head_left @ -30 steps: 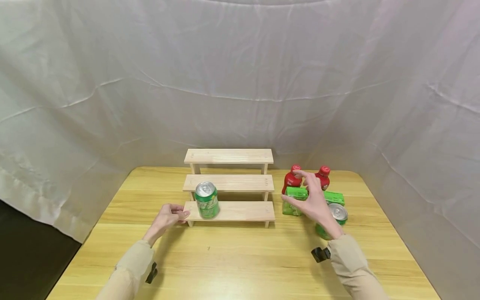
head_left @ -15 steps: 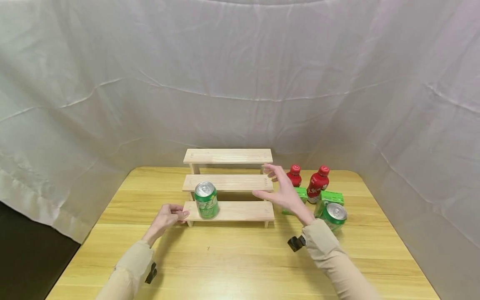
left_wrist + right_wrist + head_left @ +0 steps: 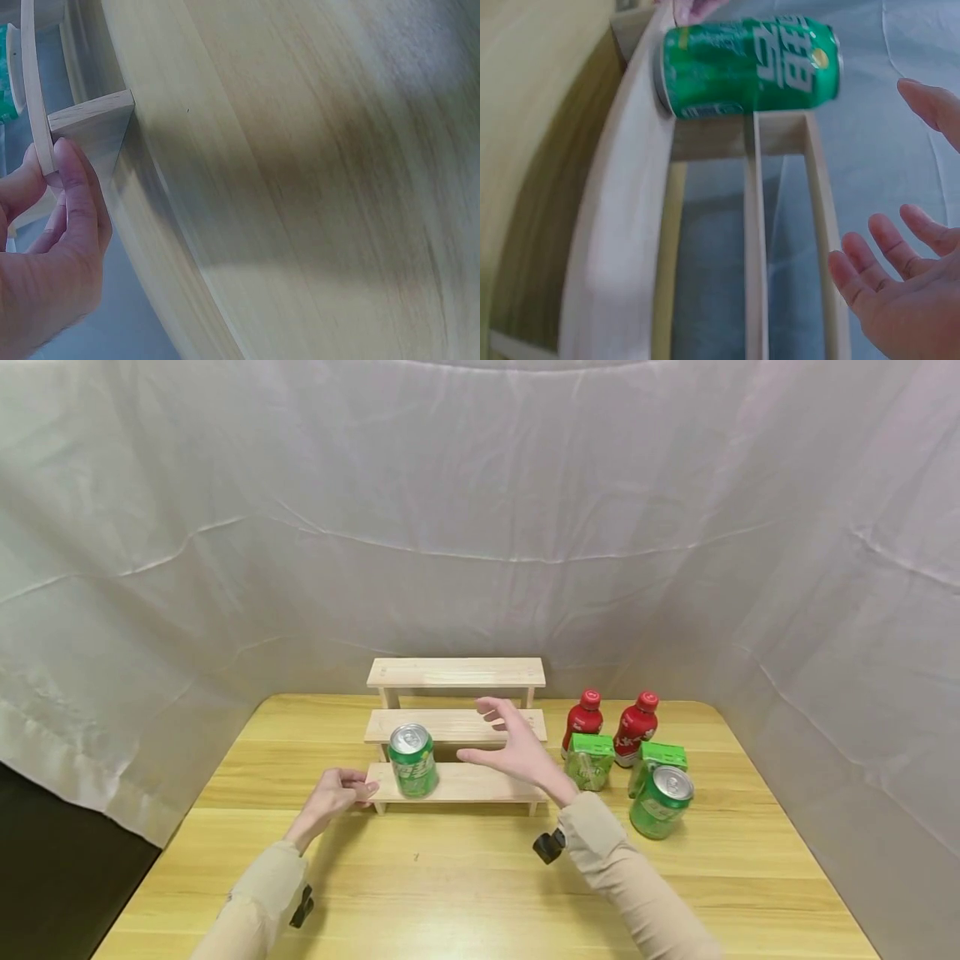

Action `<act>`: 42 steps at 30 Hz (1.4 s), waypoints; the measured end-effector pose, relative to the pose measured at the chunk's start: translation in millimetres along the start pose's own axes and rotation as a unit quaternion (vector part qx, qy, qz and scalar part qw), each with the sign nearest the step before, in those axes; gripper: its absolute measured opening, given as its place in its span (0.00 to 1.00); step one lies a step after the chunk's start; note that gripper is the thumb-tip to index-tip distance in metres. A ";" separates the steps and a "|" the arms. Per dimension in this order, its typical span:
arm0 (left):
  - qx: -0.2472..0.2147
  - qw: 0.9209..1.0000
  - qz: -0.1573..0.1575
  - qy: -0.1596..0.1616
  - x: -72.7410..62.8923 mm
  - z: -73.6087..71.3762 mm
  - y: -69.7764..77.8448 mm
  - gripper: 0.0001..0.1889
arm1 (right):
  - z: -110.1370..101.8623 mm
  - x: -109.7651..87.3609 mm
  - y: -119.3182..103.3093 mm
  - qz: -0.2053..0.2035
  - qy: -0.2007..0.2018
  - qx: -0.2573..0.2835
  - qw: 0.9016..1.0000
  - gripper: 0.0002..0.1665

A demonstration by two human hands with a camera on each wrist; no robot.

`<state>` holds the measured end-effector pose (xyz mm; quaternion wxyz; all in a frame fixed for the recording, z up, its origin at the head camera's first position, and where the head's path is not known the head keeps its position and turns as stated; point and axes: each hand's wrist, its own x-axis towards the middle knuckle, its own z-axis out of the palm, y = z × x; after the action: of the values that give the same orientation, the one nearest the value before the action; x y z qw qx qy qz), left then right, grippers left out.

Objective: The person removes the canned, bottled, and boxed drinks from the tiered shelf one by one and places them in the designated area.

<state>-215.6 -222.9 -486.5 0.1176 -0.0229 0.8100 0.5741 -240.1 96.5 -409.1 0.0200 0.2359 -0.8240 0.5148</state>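
A three-tier wooden shelf point(image 3: 480, 782) stands on the table, with a green soda can point(image 3: 413, 762) upright at the left of its lowest step. My left hand point(image 3: 339, 791) pinches the left end of that step; in the left wrist view the thumb and fingers point(image 3: 75, 180) sit on either side of the board. My right hand point(image 3: 517, 752) hovers over the lower steps, right of the can, thumb and fingers spread apart and holding nothing. In the right wrist view the can point(image 3: 750, 67) is apart from the right hand point(image 3: 907, 292).
Right of the shelf stand two red bottles point(image 3: 583, 720), two green drink cartons point(image 3: 589, 763) and a second green can point(image 3: 662, 802). A grey curtain point(image 3: 480, 527) hangs behind and around the wooden table point(image 3: 450, 893).
My right hand has moved left from over the cartons and bottles to above the shelf, staying spread. The left hand keeps its hold on the step, and the can on the shelf stays put.
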 end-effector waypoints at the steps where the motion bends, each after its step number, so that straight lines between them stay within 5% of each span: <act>1: 0.000 1.000 0.000 0.000 -0.1 0.0 0.1 0.26 | 3.7 0.4 0.3 0.001 -0.004 0.004 1.000 0.45; 15: -0.001 1.000 0.004 0.001 -0.7 0.0 1.4 0.26 | 45.9 8.3 -0.8 0.012 -0.068 0.040 0.997 0.52; 42: 0.014 1.000 0.002 0.003 -1.2 0.0 1.2 0.25 | 86.0 23.8 -10.7 0.009 -0.047 0.017 0.999 0.46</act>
<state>-214.7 -222.6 -485.1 0.1146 -0.0213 0.8183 0.5628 -238.8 10.2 -433.9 -0.0277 0.2531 -0.8170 0.5173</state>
